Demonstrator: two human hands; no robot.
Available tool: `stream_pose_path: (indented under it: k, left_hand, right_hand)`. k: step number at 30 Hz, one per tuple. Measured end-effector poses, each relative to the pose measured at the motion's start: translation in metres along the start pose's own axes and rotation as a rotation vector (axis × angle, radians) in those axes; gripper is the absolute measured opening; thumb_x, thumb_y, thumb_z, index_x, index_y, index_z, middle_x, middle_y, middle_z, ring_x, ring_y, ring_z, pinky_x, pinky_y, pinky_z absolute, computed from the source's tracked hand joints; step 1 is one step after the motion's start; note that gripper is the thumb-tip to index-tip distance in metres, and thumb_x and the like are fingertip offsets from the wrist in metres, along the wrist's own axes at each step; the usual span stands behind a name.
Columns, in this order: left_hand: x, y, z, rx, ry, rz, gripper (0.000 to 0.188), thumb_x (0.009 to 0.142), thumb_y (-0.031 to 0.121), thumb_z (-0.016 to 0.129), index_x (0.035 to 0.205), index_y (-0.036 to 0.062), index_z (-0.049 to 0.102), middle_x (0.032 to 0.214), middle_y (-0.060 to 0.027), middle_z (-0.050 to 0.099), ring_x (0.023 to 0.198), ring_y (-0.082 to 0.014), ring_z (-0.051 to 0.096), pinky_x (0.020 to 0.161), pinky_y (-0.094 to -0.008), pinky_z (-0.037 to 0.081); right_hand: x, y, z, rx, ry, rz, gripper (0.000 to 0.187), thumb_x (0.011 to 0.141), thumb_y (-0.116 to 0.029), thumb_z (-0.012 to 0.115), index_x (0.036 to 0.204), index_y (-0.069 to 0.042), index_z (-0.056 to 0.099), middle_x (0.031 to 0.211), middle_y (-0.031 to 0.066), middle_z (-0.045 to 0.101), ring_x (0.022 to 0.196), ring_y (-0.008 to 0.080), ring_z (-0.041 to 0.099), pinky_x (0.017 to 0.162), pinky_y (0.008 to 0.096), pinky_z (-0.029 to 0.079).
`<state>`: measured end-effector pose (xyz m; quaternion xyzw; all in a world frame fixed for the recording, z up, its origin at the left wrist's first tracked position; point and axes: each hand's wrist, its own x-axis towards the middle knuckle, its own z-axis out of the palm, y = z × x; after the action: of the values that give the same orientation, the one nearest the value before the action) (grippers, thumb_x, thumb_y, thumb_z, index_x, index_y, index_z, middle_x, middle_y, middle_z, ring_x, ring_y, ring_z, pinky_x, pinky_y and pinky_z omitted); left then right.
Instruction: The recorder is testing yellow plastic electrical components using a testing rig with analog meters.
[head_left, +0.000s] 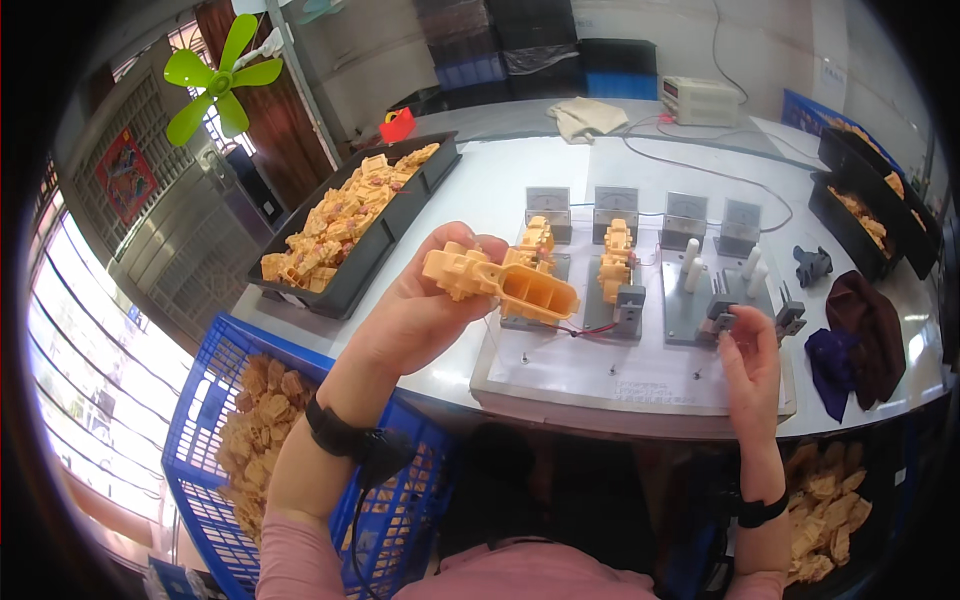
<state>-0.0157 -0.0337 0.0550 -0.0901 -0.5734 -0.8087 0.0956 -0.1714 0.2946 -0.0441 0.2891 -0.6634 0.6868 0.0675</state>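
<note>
The white tabletop (520, 180) fills the middle of the frame, its near edge curving across the lower centre, with bare room at its upper middle. A long black tray (395, 225) of tan parts runs diagonally at upper left. A blue crate (200, 400) of tan parts sits below the tabletop edge at lower left. A grey fixture board (560, 375) with meters lies at centre. The left hand (420, 310), left of centre, is clamped on a tan plastic part (500, 280) raised above the board. The right hand (750, 350), right of centre, pinches a small grey clamp (722, 315), fingers closed. Dark cloths (860, 335) lie near the right edge.
</note>
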Motion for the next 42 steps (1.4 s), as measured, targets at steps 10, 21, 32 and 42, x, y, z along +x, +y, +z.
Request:
stream_pose_path:
  k: [10,21,32,42]
  left_hand:
    - [0.028,-0.004,0.004,0.029,-0.066,0.037,0.042,0.088,-0.004,0.070,0.115,0.0238,0.053,0.139,-0.0048,0.051,0.135,-0.0224,0.048,0.113,-0.0427,0.039]
    - [0.037,-0.005,0.005,-0.046,-0.307,0.047,0.043,0.091,-0.010,0.063,0.116,0.0233,0.053,0.138,-0.0080,0.054,0.139,-0.0290,0.045,0.116,-0.0478,0.037]
    - [0.033,-0.008,0.006,-0.184,-0.223,-0.023,0.049,0.087,-0.003,0.071,0.121,0.0287,0.057,0.142,-0.0069,0.052,0.142,-0.0326,0.041,0.117,-0.0475,0.032]
    - [0.081,0.000,0.039,-0.060,-0.091,-0.049,0.060,0.085,-0.014,0.058,0.135,0.0177,0.046,0.124,-0.0067,0.057,0.118,-0.0210,0.058,0.099,-0.0342,0.049]
  right_hand:
    - [-0.004,-0.006,-0.002,0.010,0.000,0.022,0.033,0.093,-0.001,0.061,0.126,-0.004,0.058,0.104,0.0028,0.059,0.091,0.0089,0.055,0.086,0.0241,0.045]
    - [-0.005,-0.006,-0.002,0.005,-0.002,-0.011,0.033,0.093,0.000,0.061,0.126,-0.003,0.059,0.104,0.0042,0.062,0.089,0.0101,0.057,0.084,0.0249,0.047]
    - [-0.005,-0.008,-0.002,-0.011,-0.001,-0.003,0.033,0.092,-0.001,0.061,0.126,-0.003,0.059,0.105,0.0044,0.064,0.088,0.0099,0.057,0.082,0.0250,0.048]
    - [-0.001,-0.009,-0.007,0.113,-0.042,0.044,0.023,0.091,-0.007,0.067,0.113,-0.006,0.065,0.092,0.0011,0.062,0.086,0.0098,0.058,0.082,0.0256,0.047]
